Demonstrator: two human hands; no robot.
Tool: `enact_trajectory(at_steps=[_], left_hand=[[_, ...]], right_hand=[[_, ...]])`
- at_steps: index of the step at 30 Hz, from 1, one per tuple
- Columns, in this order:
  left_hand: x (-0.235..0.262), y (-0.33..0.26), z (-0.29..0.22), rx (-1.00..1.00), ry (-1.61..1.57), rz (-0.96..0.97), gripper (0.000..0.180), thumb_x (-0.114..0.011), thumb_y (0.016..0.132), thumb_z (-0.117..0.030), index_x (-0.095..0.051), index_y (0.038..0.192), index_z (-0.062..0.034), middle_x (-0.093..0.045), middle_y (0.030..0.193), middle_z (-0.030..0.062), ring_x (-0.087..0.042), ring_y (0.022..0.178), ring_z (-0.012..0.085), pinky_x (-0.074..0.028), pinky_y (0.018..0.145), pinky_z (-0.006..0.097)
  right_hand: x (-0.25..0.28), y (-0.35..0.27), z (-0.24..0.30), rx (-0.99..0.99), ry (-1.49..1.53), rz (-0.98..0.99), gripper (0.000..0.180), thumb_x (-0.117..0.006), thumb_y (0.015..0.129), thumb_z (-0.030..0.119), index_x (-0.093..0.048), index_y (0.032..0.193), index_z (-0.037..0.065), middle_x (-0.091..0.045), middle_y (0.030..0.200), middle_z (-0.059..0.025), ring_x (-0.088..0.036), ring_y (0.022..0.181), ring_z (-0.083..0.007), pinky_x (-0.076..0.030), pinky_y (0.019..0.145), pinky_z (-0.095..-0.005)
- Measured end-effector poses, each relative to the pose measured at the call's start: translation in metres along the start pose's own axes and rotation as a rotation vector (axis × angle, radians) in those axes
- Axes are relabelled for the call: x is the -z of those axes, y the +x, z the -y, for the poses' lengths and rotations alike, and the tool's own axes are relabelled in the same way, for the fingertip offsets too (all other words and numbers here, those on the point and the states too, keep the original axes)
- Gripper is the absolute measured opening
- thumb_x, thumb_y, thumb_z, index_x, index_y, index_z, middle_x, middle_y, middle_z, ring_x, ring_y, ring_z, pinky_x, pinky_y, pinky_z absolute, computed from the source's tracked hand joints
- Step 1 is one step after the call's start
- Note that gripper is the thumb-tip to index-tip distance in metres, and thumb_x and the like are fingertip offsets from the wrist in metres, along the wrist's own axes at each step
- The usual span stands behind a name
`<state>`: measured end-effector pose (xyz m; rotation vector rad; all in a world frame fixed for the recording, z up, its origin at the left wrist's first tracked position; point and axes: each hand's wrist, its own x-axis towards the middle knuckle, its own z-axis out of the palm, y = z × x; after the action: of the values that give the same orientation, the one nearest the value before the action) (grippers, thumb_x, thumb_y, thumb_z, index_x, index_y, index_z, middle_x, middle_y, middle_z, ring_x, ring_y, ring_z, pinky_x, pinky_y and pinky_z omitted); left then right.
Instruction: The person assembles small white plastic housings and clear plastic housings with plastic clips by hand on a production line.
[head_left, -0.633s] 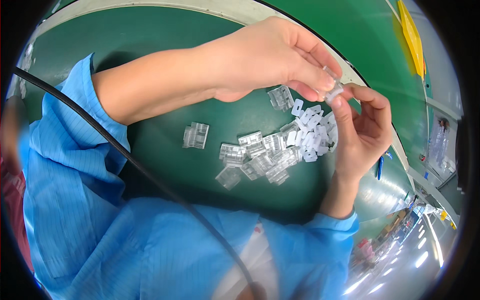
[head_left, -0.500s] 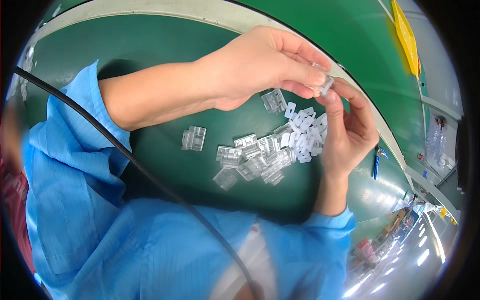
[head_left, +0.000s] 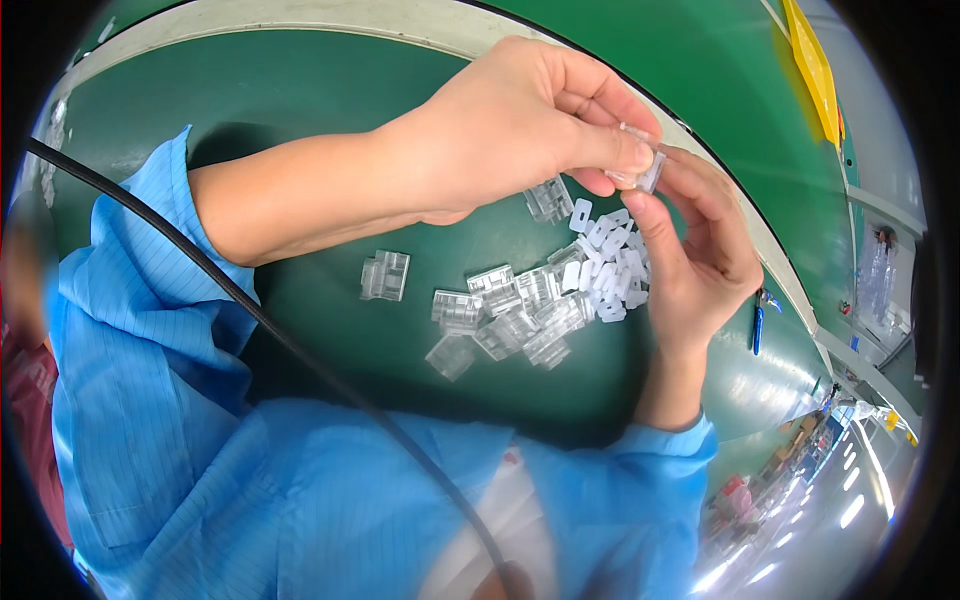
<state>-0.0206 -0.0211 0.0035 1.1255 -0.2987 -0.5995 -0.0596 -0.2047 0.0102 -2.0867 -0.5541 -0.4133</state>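
Observation:
My left hand (head_left: pixel 520 125) and my right hand (head_left: pixel 695 250) meet above a green table (head_left: pixel 280 110). Between their fingertips they pinch one small clear plastic piece (head_left: pixel 645 172). Under the hands lies a heap of small white flat pieces with holes (head_left: pixel 610 265). To its left sits a loose cluster of clear plastic housings (head_left: pixel 510 315). One clear housing (head_left: pixel 385 275) lies apart further left, and another (head_left: pixel 548 198) lies just under my left hand.
A black cable (head_left: pixel 250 310) crosses my blue sleeves from the upper left to the bottom. A blue-handled tool (head_left: pixel 758 325) lies by the table's right edge. A yellow strip (head_left: pixel 812 60) runs along the far right, past the table's pale rim (head_left: pixel 330 22).
Both hands have risen slightly and drawn closer together, still pinching the small clear piece. The parts on the table have not moved.

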Motion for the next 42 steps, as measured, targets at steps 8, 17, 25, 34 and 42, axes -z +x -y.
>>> enact_trajectory(at_steps=[8,17,25,34,42], left_hand=[[-0.001,0.003,-0.002,0.042,-0.090,-0.076,0.026,-0.062,0.083,-0.014,-0.060,0.105,-0.0011,-0.063,0.094,0.0076,-0.059,0.087,0.0138,-0.047,0.076,0.025],[0.029,0.043,-0.039,-0.176,0.729,-0.081,0.024,-0.059,0.078,-0.004,-0.061,0.100,0.0049,-0.064,0.080,0.0133,-0.061,0.070,0.0168,-0.049,0.066,0.026],[0.049,0.027,-0.018,-0.935,1.379,0.001,0.024,-0.055,0.076,0.000,-0.061,0.099,0.0010,-0.062,0.092,0.0106,-0.059,0.083,0.0256,-0.048,0.076,0.032],[0.033,-0.015,0.001,-0.639,1.414,0.085,0.032,-0.062,0.073,-0.001,-0.058,0.104,-0.0046,-0.052,0.115,0.0086,-0.049,0.104,0.0279,-0.044,0.085,0.036],[0.010,-0.013,-0.011,-0.339,1.202,0.058,0.017,-0.063,0.073,-0.003,-0.057,0.089,-0.0019,-0.059,0.079,0.0071,-0.058,0.071,0.0251,-0.047,0.063,0.029]], right_hand=[[-0.013,-0.006,0.003,-0.220,0.294,-0.200,0.015,-0.069,0.071,-0.007,-0.062,0.084,-0.004,-0.061,0.090,-0.0126,-0.059,0.080,-0.0152,-0.051,0.068,-0.0244],[-0.004,0.008,0.001,-0.446,0.037,-0.060,0.011,-0.069,0.072,0.002,-0.067,0.083,0.001,-0.065,0.081,-0.0064,-0.056,0.073,-0.0155,-0.048,0.062,-0.0248],[0.000,-0.003,0.032,-0.197,-0.395,0.338,0.021,-0.073,0.066,0.010,-0.065,0.084,0.005,-0.056,0.086,-0.0062,-0.051,0.080,-0.0253,-0.045,0.066,-0.0339],[-0.011,-0.004,0.029,-0.151,-0.436,0.285,0.013,-0.068,0.065,0.006,-0.060,0.075,0.003,-0.057,0.084,-0.0058,-0.051,0.082,-0.0260,-0.046,0.066,-0.0348],[0.000,0.000,0.024,-0.542,0.054,0.143,0.009,-0.064,0.073,0.005,-0.058,0.079,0.002,-0.061,0.073,-0.0049,-0.057,0.066,-0.0134,-0.044,0.056,-0.0243]])
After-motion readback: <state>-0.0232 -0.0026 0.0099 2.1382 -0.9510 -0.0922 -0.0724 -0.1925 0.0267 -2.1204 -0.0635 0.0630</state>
